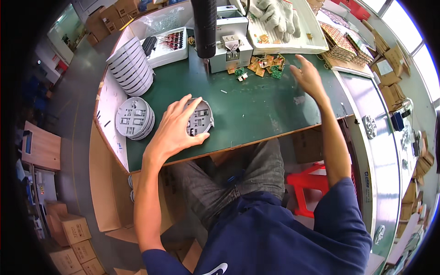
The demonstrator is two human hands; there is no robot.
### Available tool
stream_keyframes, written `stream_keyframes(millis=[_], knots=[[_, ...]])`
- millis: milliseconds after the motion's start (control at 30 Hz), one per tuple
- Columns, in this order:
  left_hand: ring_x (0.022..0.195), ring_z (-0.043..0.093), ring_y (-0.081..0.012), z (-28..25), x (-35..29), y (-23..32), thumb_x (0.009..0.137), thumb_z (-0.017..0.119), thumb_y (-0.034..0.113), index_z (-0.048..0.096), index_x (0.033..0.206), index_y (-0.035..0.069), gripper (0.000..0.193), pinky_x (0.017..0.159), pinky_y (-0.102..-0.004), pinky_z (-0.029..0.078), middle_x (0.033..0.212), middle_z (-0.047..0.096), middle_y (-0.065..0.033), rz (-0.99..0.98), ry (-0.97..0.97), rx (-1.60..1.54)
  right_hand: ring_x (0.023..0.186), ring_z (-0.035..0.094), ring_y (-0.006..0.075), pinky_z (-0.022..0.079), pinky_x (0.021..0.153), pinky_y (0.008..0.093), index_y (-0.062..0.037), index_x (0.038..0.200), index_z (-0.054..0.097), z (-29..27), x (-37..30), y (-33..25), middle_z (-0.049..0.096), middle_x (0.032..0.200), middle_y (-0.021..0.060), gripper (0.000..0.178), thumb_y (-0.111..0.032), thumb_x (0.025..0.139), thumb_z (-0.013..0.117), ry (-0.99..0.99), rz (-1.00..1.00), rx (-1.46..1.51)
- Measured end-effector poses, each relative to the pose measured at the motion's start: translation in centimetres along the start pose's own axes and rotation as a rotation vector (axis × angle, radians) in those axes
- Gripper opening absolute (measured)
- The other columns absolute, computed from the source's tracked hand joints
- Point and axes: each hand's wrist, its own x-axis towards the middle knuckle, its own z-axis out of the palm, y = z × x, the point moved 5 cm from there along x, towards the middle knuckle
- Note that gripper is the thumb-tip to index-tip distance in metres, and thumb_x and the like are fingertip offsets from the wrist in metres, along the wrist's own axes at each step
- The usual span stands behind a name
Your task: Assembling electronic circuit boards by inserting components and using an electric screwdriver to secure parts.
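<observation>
My left hand [174,126] spans a grey round plastic housing [201,117] on the green work surface. Its thumb is on the near edge and its fingers are at the far edge. Molded slots and small fittings show inside the housing. My right hand [309,78] is apart from it at the right, fingers spread, holding nothing. Just left of that hand lies a loose pile of small orange and green circuit boards [263,66]. Left of my left hand stand a short stack of similar housings [134,119] and a taller, leaning stack [130,66].
A small grey bench machine [233,48] stands at the back, with a black cylinder [204,30] in front. A white tray [167,48] holds wired parts. Another tray [293,48] holds gloves. Circuit board panels [341,43] lie at the right. A red stool [305,185] stands below the table.
</observation>
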Motion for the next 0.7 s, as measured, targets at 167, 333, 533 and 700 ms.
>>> stream_keyframes(millis=[167,333,533,700], knots=[[0.138,0.045,-0.0379,-0.4,-1.7,-0.3,0.073,0.082,0.026,0.045,0.15,0.006,0.088,0.116,-0.044,0.037,0.154,0.042,-0.0215,-0.061,0.138,-0.062,0.123,0.058,0.041,0.044,0.106,0.0443,-0.002,0.137,0.057,4.9,0.8,-1.0,0.063,0.128,0.0251,0.046,-0.029,0.1,0.06,-0.018,0.026,0.071],[0.132,0.053,-0.0376,0.2,-2.7,-0.6,0.084,0.071,0.046,0.043,0.151,0.004,0.083,0.11,-0.0456,0.044,0.153,0.044,-0.0237,-0.017,0.268,-0.818,0.129,0.055,0.0408,0.044,0.105,0.0418,-0.0049,0.141,0.054,4.6,-2.7,-5.1,0.059,0.137,0.0247,0.044,-0.026,0.103,0.057,-0.094,-0.038,0.189],[0.121,0.061,-0.0421,1.6,-3.3,-0.8,0.097,0.046,0.065,0.041,0.15,-0.001,0.085,0.098,-0.0464,0.053,0.146,0.05,-0.0305,0.067,0.164,-2.145,0.116,0.059,0.0368,0.046,0.099,0.0417,-0.0047,0.134,0.059,2.8,-5.9,-8.3,0.064,0.127,0.0195,0.038,-0.018,0.099,0.063,0.148,-0.242,-0.099],[0.118,0.062,-0.044,1.4,-3.7,-1.2,0.096,0.048,0.066,0.041,0.149,-0.002,0.088,0.094,-0.0459,0.055,0.143,0.049,-0.0353,0.09,0.209,-2.086,0.1,0.064,0.0306,0.05,0.09,0.0391,-0.0072,0.128,0.064,2.1,-6.9,-6.6,0.068,0.117,0.0145,0.034,-0.019,0.097,0.068,0.066,-0.202,-0.302]])
